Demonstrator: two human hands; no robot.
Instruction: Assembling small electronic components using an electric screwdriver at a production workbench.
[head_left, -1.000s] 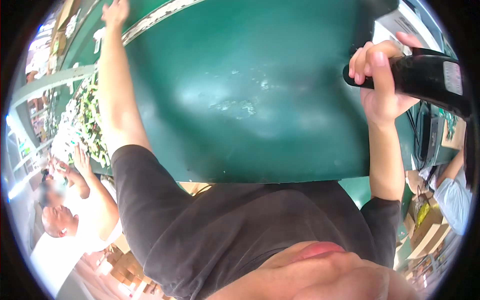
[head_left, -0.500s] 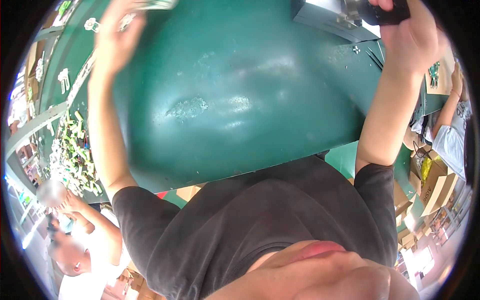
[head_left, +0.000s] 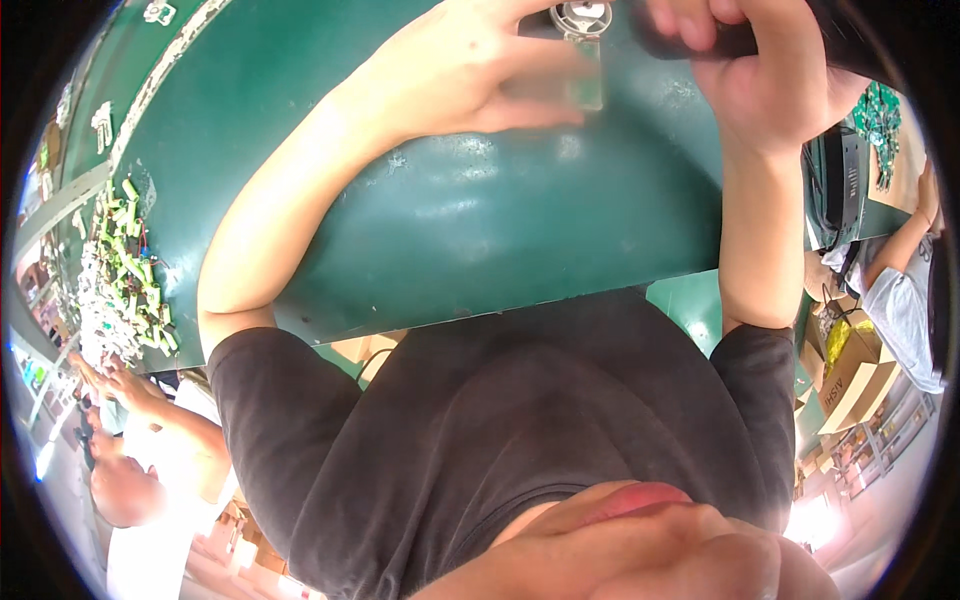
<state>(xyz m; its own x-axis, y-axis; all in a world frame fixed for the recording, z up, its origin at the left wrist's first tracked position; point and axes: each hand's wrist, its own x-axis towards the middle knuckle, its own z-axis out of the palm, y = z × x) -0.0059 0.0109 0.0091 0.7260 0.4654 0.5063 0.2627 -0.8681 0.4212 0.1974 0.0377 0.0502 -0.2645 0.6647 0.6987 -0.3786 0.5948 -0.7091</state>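
Note:
Near the top of the view, my left hand (head_left: 450, 75) reaches rightward over the green table, its fingers partly blurred. Between them is a small part with a white round ring (head_left: 583, 18) and a narrow pale-green strip below it. My right hand (head_left: 765, 85) is closed around a dark, smooth object (head_left: 850, 35), which the top edge cuts off; its kind cannot be made out. Both hands are close together, with the ringed part between them.
The green tabletop (head_left: 500, 220) spreads beneath my arms. At left lies a pile of green and white small parts (head_left: 125, 270). Green circuit pieces (head_left: 880, 130) lie at far right, above an open cardboard box (head_left: 855, 380). Another person (head_left: 165, 470) sits at left; a grey sleeve (head_left: 900, 290) shows at right.
My left hand has swung from the far left to the middle, bringing the small part beside my right hand. The right hand has moved slightly left and down, still gripping a dark object.

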